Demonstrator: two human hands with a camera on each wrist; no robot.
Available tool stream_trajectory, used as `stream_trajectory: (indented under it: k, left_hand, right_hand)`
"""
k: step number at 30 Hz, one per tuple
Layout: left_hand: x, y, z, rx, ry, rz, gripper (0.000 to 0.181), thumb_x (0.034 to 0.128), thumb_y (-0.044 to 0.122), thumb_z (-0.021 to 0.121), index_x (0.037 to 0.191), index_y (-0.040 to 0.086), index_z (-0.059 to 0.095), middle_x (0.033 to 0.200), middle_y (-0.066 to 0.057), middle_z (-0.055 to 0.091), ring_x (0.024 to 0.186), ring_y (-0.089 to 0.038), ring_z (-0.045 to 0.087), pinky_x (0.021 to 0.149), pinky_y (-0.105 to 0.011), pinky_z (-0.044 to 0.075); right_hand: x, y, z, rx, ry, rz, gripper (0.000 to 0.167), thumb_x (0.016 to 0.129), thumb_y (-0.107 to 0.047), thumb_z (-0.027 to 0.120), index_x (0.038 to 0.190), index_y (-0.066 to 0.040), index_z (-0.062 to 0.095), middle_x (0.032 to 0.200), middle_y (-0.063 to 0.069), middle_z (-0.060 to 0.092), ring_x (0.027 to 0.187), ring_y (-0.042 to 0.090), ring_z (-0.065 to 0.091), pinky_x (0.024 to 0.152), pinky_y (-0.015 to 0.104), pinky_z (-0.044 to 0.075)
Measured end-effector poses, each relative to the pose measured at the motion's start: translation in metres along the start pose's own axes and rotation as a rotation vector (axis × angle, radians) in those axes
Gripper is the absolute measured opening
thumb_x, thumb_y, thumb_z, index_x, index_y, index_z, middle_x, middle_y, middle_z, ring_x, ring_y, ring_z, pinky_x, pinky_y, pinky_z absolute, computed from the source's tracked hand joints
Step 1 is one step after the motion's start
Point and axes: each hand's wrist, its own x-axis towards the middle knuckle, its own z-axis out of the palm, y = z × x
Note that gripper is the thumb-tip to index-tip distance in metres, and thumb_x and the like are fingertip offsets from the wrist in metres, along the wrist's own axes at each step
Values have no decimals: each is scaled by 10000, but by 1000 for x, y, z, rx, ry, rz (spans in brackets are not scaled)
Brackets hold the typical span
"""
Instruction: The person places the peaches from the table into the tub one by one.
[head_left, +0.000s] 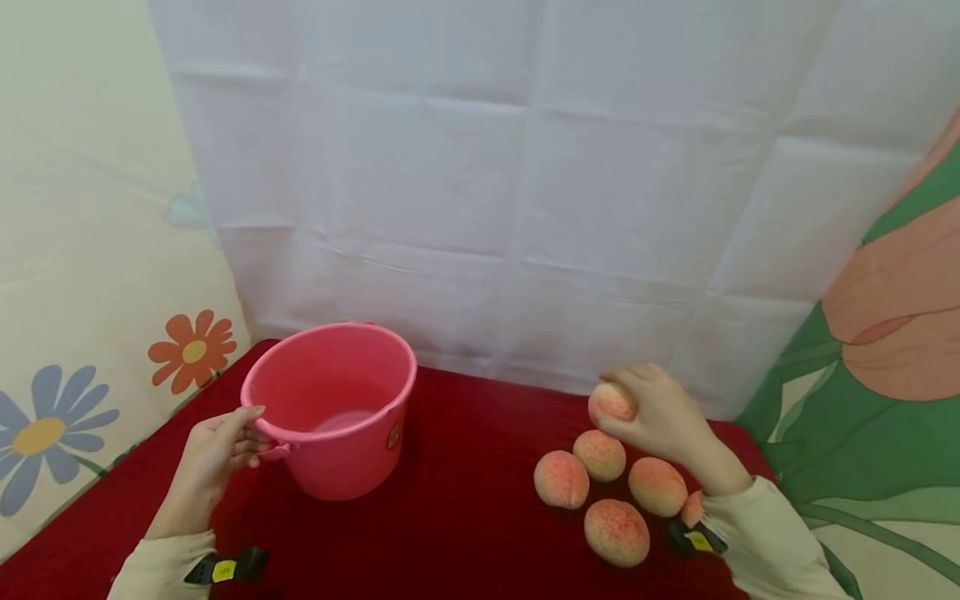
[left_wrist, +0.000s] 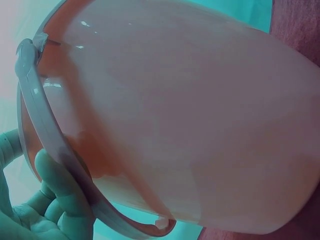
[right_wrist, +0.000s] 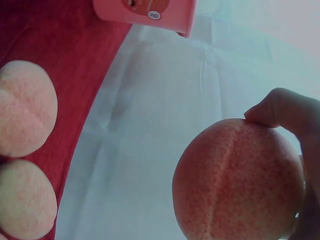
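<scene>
A pink bucket [head_left: 345,467] stands upright on the left of the red cloth, and its visible inside holds nothing. My left hand [head_left: 217,454] pinches the near-left rim, thumb over the edge; the left wrist view shows the fingers beside the bucket's handle [left_wrist: 50,120]. At the right, my right hand [head_left: 660,417] grips a peach [right_wrist: 237,180] between thumb and fingers, above the others. Below that hand lie several more peaches [head_left: 561,480], one of them partly hidden by the right wrist.
Red cloth [head_left: 465,500] covers the table. A white sheet [head_left: 480,183] hangs along the back edge. Flower-printed panels [head_left: 75,250] rise on the left and right sides. The bucket stands near the back-left edge, close to the sheet.
</scene>
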Motion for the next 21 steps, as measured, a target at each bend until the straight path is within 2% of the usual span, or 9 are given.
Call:
stream_trajectory:
  k: [5, 14, 21]
  left_hand:
    - [2, 2, 1, 8, 2, -1, 310, 900, 349, 554, 654, 193, 662, 612, 26, 626, 548, -90, 595, 496, -208, 477]
    - [1, 3, 2, -8, -2, 3, 309, 899, 343, 557, 653, 190, 663, 608, 22, 627, 541, -88, 589, 489, -203, 474]
    - [-1, 2, 0, -3, -2, -24, 308, 898, 350, 556, 660, 187, 665, 617, 22, 630, 551, -91, 595, 502, -206, 478]
  right_hand:
    - [8, -6, 6, 34, -8, 13, 447, 723, -277, 715, 1080, -24, 622, 1057, 136, 619, 980, 345, 530, 779, 502, 436]
    - [24, -16, 12, 33, -48, -29, 437, 740, -274, 701, 1099, -40, 612, 1078, 120, 612, 1000, 333, 530, 801, 494, 435]
    - [38, -28, 10, 23, -67, -83, 435, 737, -276, 676, 1098, -41, 612, 1084, 127, 599, 1007, 336, 531, 807, 492, 439]
